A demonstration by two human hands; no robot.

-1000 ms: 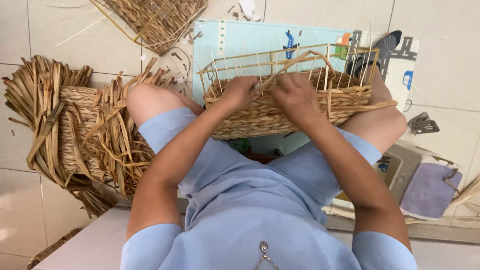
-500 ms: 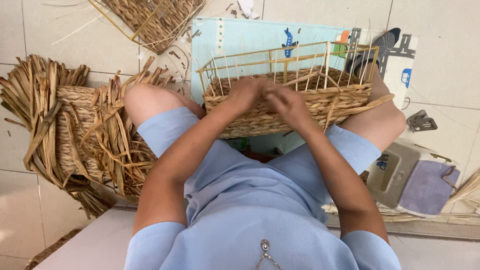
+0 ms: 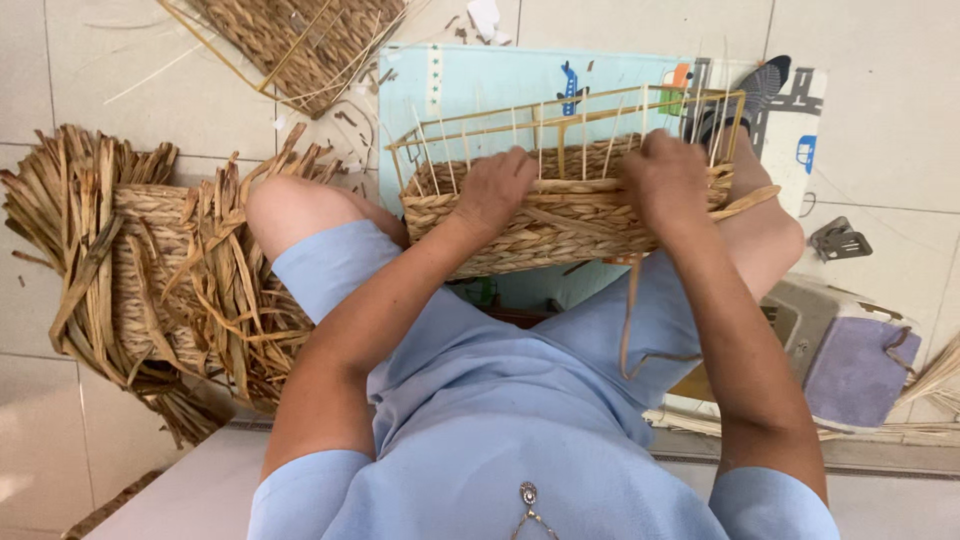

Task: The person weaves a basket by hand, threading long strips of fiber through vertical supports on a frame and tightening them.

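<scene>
Taking the half-woven basket (image 3: pixel 560 215) on the person's lap as the landmark: far to its left on the tiled floor (image 3: pixel 120 70) sits a bundle of dried flat reeds (image 3: pixel 150 290) wrapped around another small woven piece, its loose ends fanning out in all directions. Above and to the left of the basket lies a finished flat woven mat (image 3: pixel 300 35) with thin sticks poking from it. The basket itself rests across both knees, over a pale blue play mat (image 3: pixel 480 85) with cartoon vehicles; its lower half is braided straw, and bare upright stakes rise to a thin rectangular frame at the top. The left hand (image 3: pixel 495 190) is laid on the basket's near wall towards its left end, fingers curled over the woven edge among the stakes. The right hand (image 3: pixel 668 180) grips the near wall towards its right end, fingers closed around a long straw strand (image 3: pixel 632 310) that trails down past the right thigh. To the right of the basket, on the floor, lie a small metal clip (image 3: pixel 838 240) and a low stool with a purple cushion (image 3: pixel 855 370).
</scene>
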